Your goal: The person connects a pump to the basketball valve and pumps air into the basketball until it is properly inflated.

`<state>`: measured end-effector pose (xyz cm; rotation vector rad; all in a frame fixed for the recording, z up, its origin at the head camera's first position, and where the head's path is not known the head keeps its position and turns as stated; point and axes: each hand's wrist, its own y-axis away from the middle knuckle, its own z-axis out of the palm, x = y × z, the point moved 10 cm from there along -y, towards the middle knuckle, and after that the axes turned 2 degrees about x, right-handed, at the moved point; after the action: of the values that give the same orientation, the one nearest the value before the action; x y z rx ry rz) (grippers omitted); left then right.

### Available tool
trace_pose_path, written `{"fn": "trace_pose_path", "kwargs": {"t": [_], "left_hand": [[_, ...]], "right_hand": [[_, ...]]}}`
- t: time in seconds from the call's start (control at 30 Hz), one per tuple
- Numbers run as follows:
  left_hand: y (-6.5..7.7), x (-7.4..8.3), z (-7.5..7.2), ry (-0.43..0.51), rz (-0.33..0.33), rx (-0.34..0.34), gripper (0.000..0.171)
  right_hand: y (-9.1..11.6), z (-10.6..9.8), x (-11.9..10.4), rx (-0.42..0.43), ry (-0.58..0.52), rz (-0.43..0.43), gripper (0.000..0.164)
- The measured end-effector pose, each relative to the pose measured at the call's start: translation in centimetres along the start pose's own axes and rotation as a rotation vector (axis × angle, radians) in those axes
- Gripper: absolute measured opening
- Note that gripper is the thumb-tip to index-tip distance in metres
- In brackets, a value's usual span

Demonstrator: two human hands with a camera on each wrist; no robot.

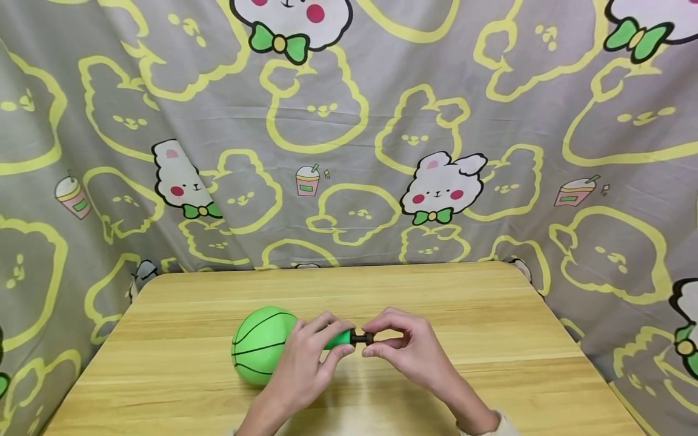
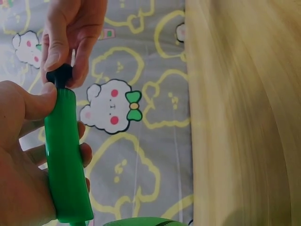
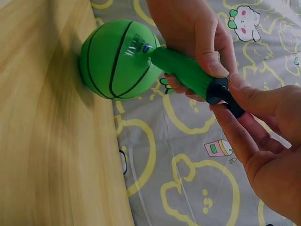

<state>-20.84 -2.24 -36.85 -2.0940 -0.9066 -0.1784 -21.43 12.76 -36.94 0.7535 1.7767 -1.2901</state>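
Ball (image 1: 259,344), bright green with black lines, rests on the worktop (image 1: 469,315) left of centre, a cartoon-patterned curtain (image 1: 362,169) behind. Beside it, the person's left hand (image 1: 306,361) has its fingers curled round a green pump (image 3: 181,70), whose far end meets the ball. The right hand (image 1: 415,346) has fingers drawn nearly together, pinching the pump's dark handle (image 2: 59,74), its short rod showing.

Before you: one table (image 1: 431,292), light wood-grain top, far corners rounded. Behind it and to both your sides: grey hanging cloth (image 1: 376,66); yellow animal outlines (image 1: 323,110), white rabbits (image 1: 438,184) (green bow ties (image 1: 432,216) included), pink cups (image 1: 308,183). Partly hidden shape (image 1: 145,272), left far corner: probably more print. Light: soft.
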Motion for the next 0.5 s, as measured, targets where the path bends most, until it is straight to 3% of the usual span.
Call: {"fn": "trace_pose_path", "kwargs": {"t": [0.5], "left_hand": [[0.1, -0.8, 0.2, 0.027, -0.048, -0.021, 0.022]], "right_hand": [[-0.2, -1.4, -0.3, -0.075, 0.022, 0.05, 0.024]]}}
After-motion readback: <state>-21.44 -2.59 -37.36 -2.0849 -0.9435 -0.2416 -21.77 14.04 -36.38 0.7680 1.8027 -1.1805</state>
